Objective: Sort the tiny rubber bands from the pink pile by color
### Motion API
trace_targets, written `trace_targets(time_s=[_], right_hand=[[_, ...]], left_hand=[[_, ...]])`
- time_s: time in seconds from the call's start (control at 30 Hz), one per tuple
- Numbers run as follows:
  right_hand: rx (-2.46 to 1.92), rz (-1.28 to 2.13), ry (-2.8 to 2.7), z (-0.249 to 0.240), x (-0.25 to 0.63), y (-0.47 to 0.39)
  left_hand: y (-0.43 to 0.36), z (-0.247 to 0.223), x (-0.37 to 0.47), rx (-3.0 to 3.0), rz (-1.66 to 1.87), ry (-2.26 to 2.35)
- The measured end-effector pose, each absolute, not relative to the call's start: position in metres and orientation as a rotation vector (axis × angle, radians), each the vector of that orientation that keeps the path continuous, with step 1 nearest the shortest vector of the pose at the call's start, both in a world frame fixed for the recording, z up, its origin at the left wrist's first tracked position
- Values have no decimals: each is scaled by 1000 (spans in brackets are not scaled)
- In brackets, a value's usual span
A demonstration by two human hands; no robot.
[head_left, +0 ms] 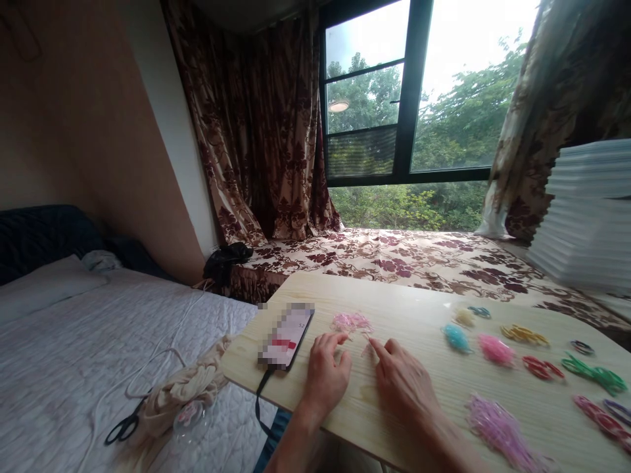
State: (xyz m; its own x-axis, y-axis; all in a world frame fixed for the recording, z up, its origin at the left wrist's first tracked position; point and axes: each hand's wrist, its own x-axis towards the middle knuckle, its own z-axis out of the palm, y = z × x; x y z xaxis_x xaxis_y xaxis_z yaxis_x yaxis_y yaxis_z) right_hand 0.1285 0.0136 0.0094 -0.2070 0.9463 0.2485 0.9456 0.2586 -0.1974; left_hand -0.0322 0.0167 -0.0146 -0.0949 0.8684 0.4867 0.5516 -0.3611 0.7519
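A small heap of thin pink bands lies on the pale wooden table in front of both hands. My left hand rests on the tabletop just below the heap, its fingers bent, the thumb apart from the index finger, and nothing visible between them. On the other side, my right hand reaches in with its index finger stretched out and its other fingers curled. The index fingertip is beside a few loose pink strands; whether it presses on them I cannot tell. The right thumb is hidden.
A phone with a black strap lies left of my hands. To the right are a blue bundle, a pink bundle, a lilac bundle, and several coloured bands. Scissors lie on the bed.
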Motion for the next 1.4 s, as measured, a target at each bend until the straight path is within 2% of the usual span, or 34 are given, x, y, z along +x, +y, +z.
trace_targets(time_s=[0.4, 0.7, 1.4], right_hand=[[-1808, 144, -2298, 23, 144, 22], [-1768, 48, -2428, 34, 141, 48], [-1719, -21, -2395, 24, 163, 28]], left_hand=[[16, -15, -33, 1844, 1424, 1528], [14, -16, -33, 1837, 1403, 1528], [11, -11, -32, 1830, 1364, 1537]])
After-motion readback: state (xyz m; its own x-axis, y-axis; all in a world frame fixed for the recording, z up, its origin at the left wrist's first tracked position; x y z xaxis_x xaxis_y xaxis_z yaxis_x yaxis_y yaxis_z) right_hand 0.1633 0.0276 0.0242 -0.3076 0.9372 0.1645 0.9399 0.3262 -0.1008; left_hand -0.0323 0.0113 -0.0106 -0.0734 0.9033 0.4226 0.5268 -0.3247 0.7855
